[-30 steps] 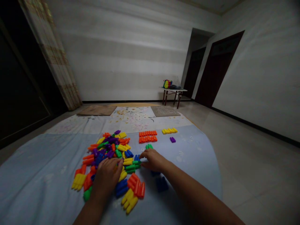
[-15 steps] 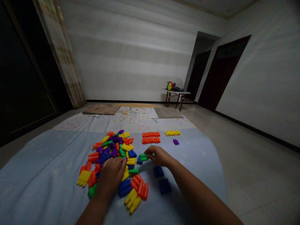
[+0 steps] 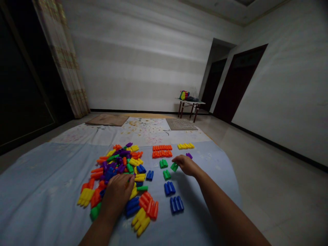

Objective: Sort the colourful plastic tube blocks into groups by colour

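My right hand (image 3: 188, 164) pinches a green piece (image 3: 174, 166) just above the cloth, right of two other green pieces (image 3: 166, 175). Over the near part of a mixed pile of coloured plastic pieces (image 3: 120, 160) rests my left hand (image 3: 120, 188), its fingers curled down; whatever they hold is hidden. Two rows of orange pieces (image 3: 162, 154) lie beyond the green ones. A yellow row (image 3: 186, 146) is at the far right, with a purple piece (image 3: 189, 155) below it. Blue pieces (image 3: 176, 205) lie nearer me.
A pale blue cloth (image 3: 210, 191) covers the round surface. Two flat mats, one brown (image 3: 107, 120) and one grey (image 3: 181, 124), lie at its far edge. A small table (image 3: 189, 101) carrying a colourful bag stands by the wall.
My right hand has moved right with a green piece, away from the pile. Green pieces now show beyond the blue ones, and a blue piece lies alone beside the pile. My left hand stays over the pile.
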{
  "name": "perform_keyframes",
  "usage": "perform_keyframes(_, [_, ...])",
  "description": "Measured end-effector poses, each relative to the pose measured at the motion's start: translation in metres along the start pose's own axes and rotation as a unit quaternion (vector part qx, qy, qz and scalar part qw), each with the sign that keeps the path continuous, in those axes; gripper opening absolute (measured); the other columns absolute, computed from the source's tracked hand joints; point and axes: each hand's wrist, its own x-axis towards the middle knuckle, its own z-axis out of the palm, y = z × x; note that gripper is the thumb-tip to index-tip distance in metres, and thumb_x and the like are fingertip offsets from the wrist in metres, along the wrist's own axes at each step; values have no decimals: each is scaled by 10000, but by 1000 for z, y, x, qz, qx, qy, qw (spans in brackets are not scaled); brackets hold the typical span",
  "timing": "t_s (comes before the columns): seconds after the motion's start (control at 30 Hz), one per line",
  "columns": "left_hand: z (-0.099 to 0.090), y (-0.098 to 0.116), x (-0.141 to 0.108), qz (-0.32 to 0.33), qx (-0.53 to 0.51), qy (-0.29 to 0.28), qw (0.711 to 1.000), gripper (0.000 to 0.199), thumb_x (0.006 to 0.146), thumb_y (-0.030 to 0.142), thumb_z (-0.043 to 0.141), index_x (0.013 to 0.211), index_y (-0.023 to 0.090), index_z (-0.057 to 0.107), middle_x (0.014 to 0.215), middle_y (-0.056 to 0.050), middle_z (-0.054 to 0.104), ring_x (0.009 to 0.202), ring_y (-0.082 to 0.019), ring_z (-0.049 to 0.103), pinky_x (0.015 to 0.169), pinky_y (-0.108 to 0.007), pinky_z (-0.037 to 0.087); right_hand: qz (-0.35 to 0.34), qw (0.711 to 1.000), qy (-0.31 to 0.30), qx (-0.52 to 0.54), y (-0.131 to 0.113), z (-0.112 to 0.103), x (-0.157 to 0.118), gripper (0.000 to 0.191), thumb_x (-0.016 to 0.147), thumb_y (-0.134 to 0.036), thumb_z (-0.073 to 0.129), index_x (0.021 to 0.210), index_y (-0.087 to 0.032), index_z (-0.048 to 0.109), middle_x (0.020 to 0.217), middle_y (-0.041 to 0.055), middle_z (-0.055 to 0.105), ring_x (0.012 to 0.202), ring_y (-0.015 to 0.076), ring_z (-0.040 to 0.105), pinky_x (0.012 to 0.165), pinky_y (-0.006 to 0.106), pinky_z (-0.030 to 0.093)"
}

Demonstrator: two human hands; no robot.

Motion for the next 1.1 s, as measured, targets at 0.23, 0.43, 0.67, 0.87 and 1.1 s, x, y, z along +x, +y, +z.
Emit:
perform_keyframes(0.23, [4, -4, 1, 17, 0, 15, 1000, 316, 863, 412, 388, 825, 207, 625, 860, -40, 673, 839, -185, 593, 881, -364, 399, 72, 993, -87, -18, 29, 8, -8, 335, 783, -171, 514, 1085, -147, 656, 937, 90, 681, 822, 178, 627, 776, 286, 457])
perform_keyframes(0.43, [4, -4, 0, 13, 2, 16, 1000, 318, 863, 419, 388, 817, 212, 625, 857, -36, 673, 836, -182, 596, 878, -357, 402, 91, 993, -80, 0, 29, 12, -20, 544, 649, -359, 700, 1150, -168, 611, 1008, 86, 643, 827, 188, 602, 757, 293, 469])
perform_keyframes(0.67, [2, -2, 1, 16, 2, 25, 1000, 314, 863, 416, 390, 800, 216, 625, 841, -27, 673, 822, -176, 596, 865, -340, 406, 15, 994, -99, 42, 20, 12, -15, 535, 629, -192, 700, 1155, -198, 604, 1062, 57, 634, 875, 171, 594, 815, 288, 460])
perform_keyframes(0.87, [-1, 1, 1, 9, 5, 21, 1000, 316, 862, 412, 389, 782, 218, 624, 820, -25, 673, 813, -179, 595, 860, -348, 408, -15, 994, -103, 23, 12, 13, -12, 582, 598, -263, 748, 1158, -188, 609, 1104, 81, 618, 985, 221, 564, 898, 345, 421])
perform_keyframes(1.1, [-3, 2, -1, 1, -1, 9, 1000, 316, 866, 402, 382, 805, 207, 624, 861, -35, 673, 850, -180, 593, 894, -363, 393, -9, 992, -123, 7, 6, 16, -8, 538, 593, -263, 752, 1117, -201, 643, 1095, 73, 645, 1013, 242, 567, 892, 343, 413])
